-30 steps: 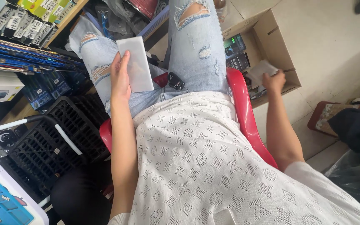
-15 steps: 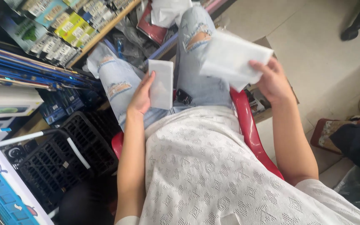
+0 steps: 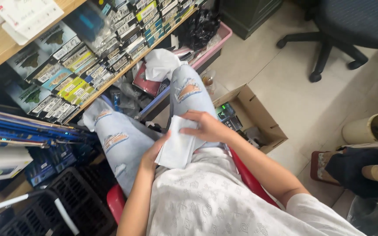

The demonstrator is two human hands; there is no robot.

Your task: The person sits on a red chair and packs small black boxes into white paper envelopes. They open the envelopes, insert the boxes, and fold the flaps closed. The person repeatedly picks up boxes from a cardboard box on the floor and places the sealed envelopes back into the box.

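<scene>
Over my lap, both hands hold a small stack of flat white packets (image 3: 176,146). My left hand (image 3: 154,154) supports the stack from below and the left. My right hand (image 3: 206,126) grips its top edge from the right, fingers curled over it. I sit on a red plastic chair (image 3: 115,202) in ripped light-blue jeans and a white knitted top.
An open cardboard box (image 3: 259,120) with small dark packaged items stands on the tiled floor to my right. Shelves of packaged goods (image 3: 88,57) line the left. Black plastic crates (image 3: 71,205) sit lower left. An office chair base (image 3: 324,57) is at the top right.
My right hand lifted a white packet out of the cardboard box and brought it over to the packet in my left hand. Both packets now sit together over my lap. The view tilted up.
</scene>
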